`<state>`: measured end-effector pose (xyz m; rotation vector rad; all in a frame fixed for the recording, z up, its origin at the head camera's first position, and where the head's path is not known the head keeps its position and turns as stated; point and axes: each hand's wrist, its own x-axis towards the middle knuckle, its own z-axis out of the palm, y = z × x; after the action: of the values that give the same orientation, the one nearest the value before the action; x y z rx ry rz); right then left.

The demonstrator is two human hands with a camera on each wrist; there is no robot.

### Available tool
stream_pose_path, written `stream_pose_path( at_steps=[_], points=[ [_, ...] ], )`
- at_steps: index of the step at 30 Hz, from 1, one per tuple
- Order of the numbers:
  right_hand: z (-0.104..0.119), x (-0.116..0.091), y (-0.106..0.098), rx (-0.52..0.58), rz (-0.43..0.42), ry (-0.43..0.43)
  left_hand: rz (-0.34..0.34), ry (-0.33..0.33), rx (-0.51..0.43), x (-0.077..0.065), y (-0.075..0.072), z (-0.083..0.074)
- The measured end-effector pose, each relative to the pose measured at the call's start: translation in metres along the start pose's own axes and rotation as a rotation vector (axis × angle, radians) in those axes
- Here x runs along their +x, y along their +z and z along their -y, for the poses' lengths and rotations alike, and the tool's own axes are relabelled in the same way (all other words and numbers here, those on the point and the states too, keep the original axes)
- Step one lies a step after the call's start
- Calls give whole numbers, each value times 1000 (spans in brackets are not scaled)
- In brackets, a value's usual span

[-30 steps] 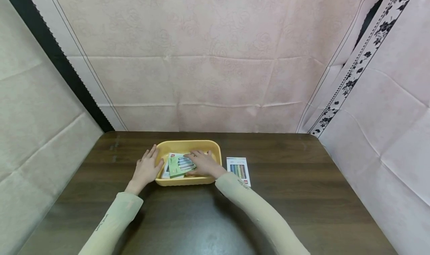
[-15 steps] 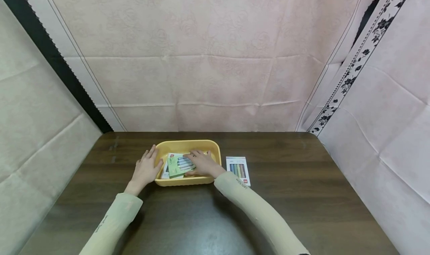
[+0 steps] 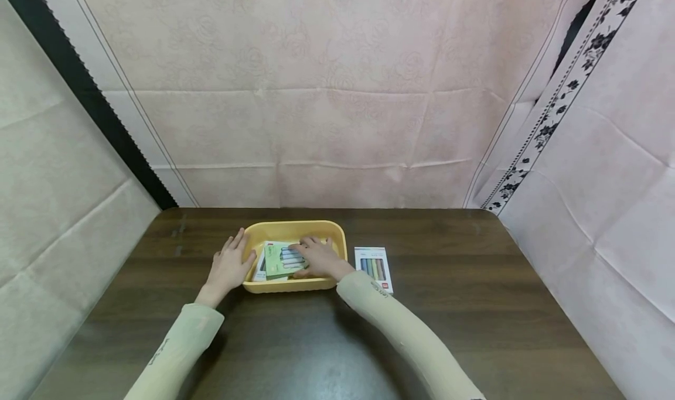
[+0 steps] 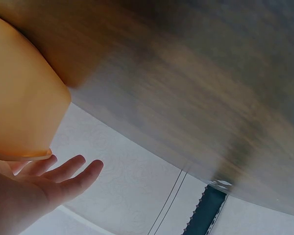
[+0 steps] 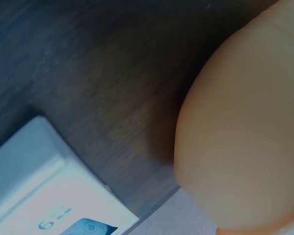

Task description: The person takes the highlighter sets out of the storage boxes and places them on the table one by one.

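Note:
A yellow plastic basket [image 3: 290,287] stands on the table towards its far side. My left hand [image 3: 227,271] lies at the basket's left rim with its fingers stretched out; the left wrist view shows that hand [image 4: 44,188] at the rim beside the orange-looking basket wall [image 4: 24,93]. Inside are a green box of pens or markers [image 3: 276,262] and, partly under it, a white box [image 3: 259,269]. My right hand [image 3: 323,258] reaches in over the right rim, fingers spread at the green box's right end. The right wrist view shows no fingers, only the basket's outer wall [image 5: 240,127].
A white box of coloured sticks [image 3: 373,255] lies on the table just right of the basket; in the right wrist view its corner [image 5: 34,166] shows close by. Pale cloth hangs behind the dark wooden table [image 3: 490,306] and along both sides.
Both hands, the basket and the boxes stay in place. Only the head view shifts very slightly.

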<state>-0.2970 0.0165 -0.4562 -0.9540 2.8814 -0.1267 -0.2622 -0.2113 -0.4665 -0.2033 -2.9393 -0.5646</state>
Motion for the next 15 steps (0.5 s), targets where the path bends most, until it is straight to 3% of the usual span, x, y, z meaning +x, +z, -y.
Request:
stream_pose_path(
  at_steps=[15],
  points=[
    [2,-5,-5,30,-6,19,-16,13,8,0,1,1]
  ],
)
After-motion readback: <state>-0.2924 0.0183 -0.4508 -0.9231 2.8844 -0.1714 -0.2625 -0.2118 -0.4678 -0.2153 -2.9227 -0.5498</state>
